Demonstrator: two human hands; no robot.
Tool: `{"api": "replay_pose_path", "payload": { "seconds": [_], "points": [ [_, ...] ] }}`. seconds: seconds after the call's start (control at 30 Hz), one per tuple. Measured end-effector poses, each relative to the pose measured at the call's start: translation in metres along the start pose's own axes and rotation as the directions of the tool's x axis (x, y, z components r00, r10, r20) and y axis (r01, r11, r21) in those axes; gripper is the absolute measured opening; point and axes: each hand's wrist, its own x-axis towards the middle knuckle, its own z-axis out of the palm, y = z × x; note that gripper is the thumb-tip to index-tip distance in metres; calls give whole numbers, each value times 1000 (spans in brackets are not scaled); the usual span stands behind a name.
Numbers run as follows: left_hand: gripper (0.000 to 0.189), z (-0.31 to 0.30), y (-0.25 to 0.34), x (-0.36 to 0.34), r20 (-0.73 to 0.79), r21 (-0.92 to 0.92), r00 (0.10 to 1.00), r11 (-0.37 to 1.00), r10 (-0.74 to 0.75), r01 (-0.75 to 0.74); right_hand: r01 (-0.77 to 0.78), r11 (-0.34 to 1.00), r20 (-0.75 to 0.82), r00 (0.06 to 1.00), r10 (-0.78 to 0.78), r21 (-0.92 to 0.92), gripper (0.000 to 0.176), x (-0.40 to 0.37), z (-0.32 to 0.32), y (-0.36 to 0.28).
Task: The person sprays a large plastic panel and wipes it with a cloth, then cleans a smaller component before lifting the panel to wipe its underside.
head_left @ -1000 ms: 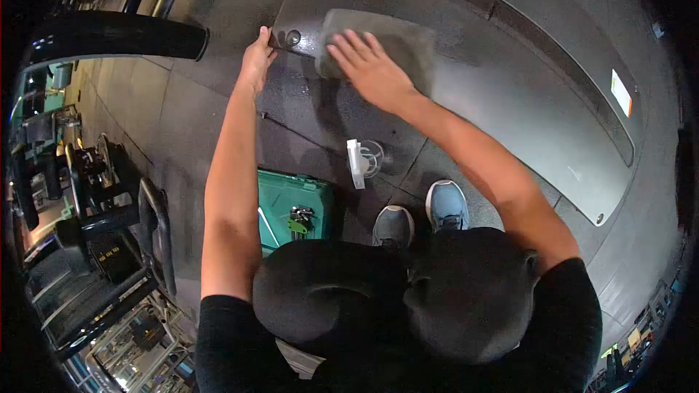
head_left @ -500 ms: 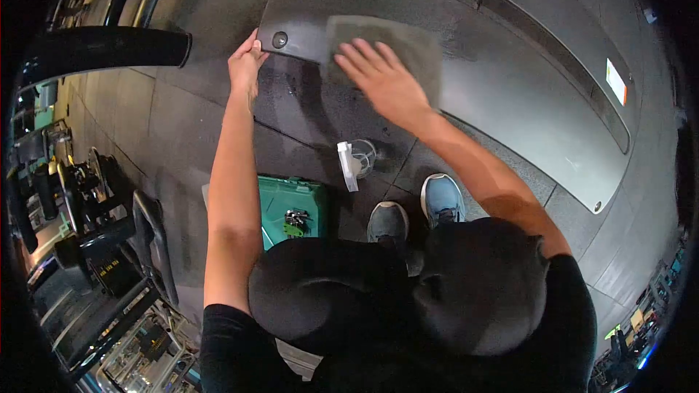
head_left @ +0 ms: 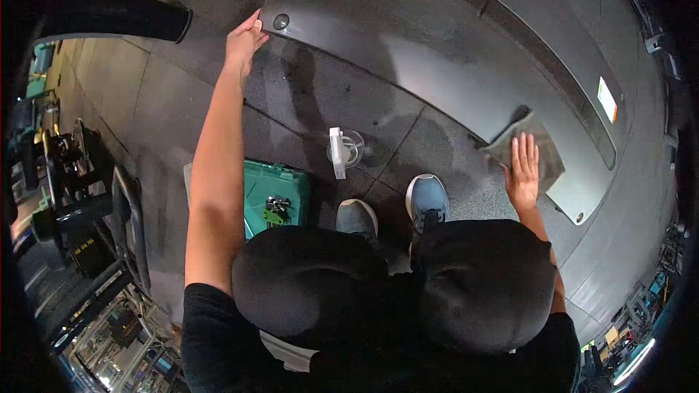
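A long grey panel (head_left: pixel 437 73) with a round fitting near each visible near corner stretches across the upper part of the view. My left hand (head_left: pixel 246 40) pinches its left corner, thumb on top beside the round fitting (head_left: pixel 281 22). Toward the panel's right end, my right hand (head_left: pixel 523 167) lies flat with fingers stretched on a grey-brown cloth (head_left: pixel 547 154). The cloth is spread over the panel's surface, and its left edge is folded and hangs past the panel's near edge.
A clear spray bottle with a white head (head_left: pixel 339 151) stands on the dark tiled floor (head_left: pixel 291 116). Beside my feet lies a green case (head_left: pixel 255 185) with a small black-and-green tool (head_left: pixel 277 209) on it. Gym equipment (head_left: pixel 95 211) lines the left side.
My right hand has slid the cloth from the panel's left part to its right end, where its edge is folded. My left hand keeps its hold on the corner.
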Motion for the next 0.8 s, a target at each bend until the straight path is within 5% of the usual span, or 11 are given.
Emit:
{"api": "replay_pose_path", "payload": {
  "seconds": [0.33,0.43,0.5,0.67,0.8],
  "points": [
    [38,2,-6,-4,18,-73,999,996,49,-47,282,955,25,958,-285,89,78,186,2,-129],
    [40,-3,-9,1,72,-103,993,991,93,-85,389,910,-88,921,-380,142,73,254,9,-187],
    [42,-6,-2,0,102,-35,994,999,-30,33,444,886,-133,894,-428,132,71,298,13,-224],
    [69,-16,21,-5,142,19,988,998,-58,56,519,853,-210,841,-499,51,68,390,32,-300],
    [87,-26,31,-3,232,-151,963,972,-140,178,533,845,-250,812,-527,-47,65,441,44,-344]
  ]
}}
